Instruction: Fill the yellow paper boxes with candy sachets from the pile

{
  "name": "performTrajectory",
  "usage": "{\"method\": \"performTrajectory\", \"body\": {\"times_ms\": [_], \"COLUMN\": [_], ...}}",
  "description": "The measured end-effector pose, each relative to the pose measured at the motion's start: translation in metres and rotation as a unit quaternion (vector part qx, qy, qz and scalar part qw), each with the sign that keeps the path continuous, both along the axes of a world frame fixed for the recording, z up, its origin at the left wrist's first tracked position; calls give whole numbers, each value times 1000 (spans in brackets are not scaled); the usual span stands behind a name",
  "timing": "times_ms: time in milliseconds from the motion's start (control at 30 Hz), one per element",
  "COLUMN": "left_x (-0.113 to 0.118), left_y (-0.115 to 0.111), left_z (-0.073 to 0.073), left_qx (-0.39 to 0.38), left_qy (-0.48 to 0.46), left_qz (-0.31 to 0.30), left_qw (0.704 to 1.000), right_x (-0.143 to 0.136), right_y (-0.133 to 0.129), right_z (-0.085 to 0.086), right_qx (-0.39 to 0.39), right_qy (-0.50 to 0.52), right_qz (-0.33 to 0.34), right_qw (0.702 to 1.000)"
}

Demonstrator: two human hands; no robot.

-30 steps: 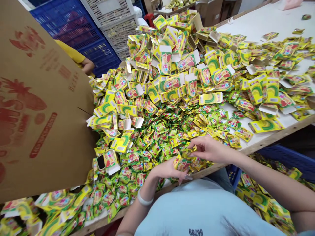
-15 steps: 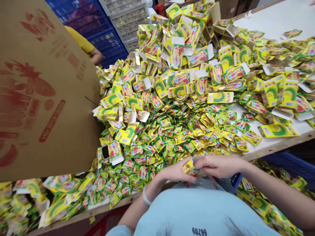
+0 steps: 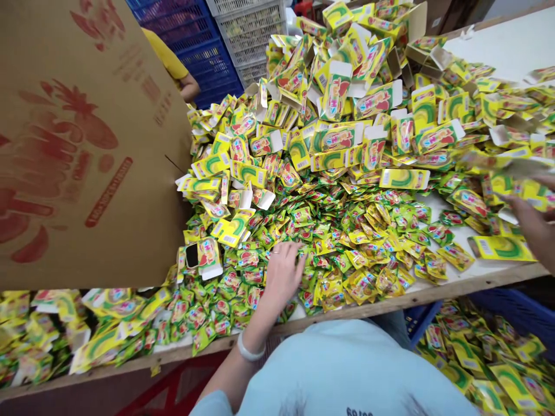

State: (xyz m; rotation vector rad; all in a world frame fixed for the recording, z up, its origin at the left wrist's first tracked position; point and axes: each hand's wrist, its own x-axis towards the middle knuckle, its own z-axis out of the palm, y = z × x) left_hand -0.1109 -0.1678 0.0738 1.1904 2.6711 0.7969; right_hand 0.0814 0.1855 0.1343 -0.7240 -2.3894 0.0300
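My left hand (image 3: 281,274) rests palm down on the heap of small green and yellow candy packets (image 3: 243,263), its fingers spread a little and their tips touching the packets. A pale bracelet is on that wrist. At the right edge, my right hand (image 3: 535,228) is smeared by motion and partly cut off. It is among small yellow printed boxes (image 3: 503,248); a blurred box lies by its fingers, and whether they grip it cannot be made out. More yellow boxes, many with open flaps, form a high pile (image 3: 338,138) behind the packets.
A large brown carton (image 3: 143,231) stands at the left. A dark-screened device (image 3: 191,255) lies among the packets. Blue crates (image 3: 208,58) and grey crates (image 3: 251,34) are stacked behind. A person's yellow sleeve (image 3: 167,55) shows behind the carton. A blue bin (image 3: 507,306) is below right.
My hands have moved apart from the packet they held together at the table edge. My left hand has gone forward onto the heap; my right hand has swung far right to the boxes.
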Motion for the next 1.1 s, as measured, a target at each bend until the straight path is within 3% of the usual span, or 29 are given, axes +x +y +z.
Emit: {"method": "performTrajectory", "body": {"times_ms": [33,67,100,167,267,333,433,500,567,633,800,967,1100], "left_x": [-6,-10,-13,-15,-14,-15,-19,-22,-25,-26,-25,-22,-11], "left_y": [-4,-7,-9,-8,-4,-4,-7,-9,-10,-8,-2,-3,-6], "left_z": [-4,-7,-11,-15,-14,-11,-9,-10,-13,-13,-3,0,-6], "left_qx": [-44,-81,-108,-139,-143,-133,-114,-91,-54,-7,81,112,153], "left_qy": [49,82,105,127,125,111,91,81,66,44,10,-4,-70], "left_qz": [12,14,8,-8,-20,-27,-28,-25,-21,-13,-3,10,21], "left_qw": [998,993,989,982,982,985,989,992,996,999,997,994,986], "right_x": [-9,-22,-38,-72,-115,-127,-121,-108,-96,-89,-103,-117,-110], "right_y": [-3,-14,-33,-78,-129,-138,-128,-121,-122,-129,-154,-164,-156], "right_z": [-2,-9,-19,-46,-85,-98,-97,-88,-79,-73,-77,-82,-79], "right_qx": [23,23,10,-33,-72,-126,-290,-416,-489,-500,-468,-462,-504], "right_qy": [8,10,0,-93,-169,-139,-30,-11,-40,-70,-100,-105,-81], "right_qz": [14,72,164,358,440,452,406,372,375,401,451,427,409], "right_qw": [1000,997,986,929,879,872,866,830,786,764,753,770,756]}}
